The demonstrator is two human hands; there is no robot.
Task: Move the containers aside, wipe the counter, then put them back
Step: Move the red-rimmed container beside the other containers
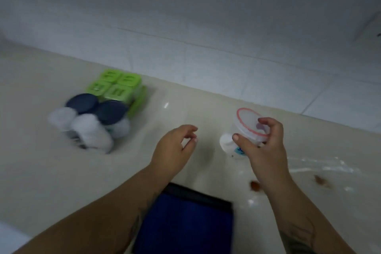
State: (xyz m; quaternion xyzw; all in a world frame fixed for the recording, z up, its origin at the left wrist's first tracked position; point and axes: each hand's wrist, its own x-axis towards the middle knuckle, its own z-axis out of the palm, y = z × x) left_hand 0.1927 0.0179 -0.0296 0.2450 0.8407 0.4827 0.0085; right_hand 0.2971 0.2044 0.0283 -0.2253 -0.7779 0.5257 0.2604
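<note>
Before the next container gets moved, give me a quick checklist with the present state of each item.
1. Right hand grips the clear red-rimmed container: ok.
2. Left hand free: ok, empty, fingers loosely curled.
3. White jar beside the held container moved aside: not ok.
4. Group of containers at left is out of the way: ok.
5. Counter clean: not ok, brown spots and wet streaks at right.
6. Blue cloth within reach: ok.
</note>
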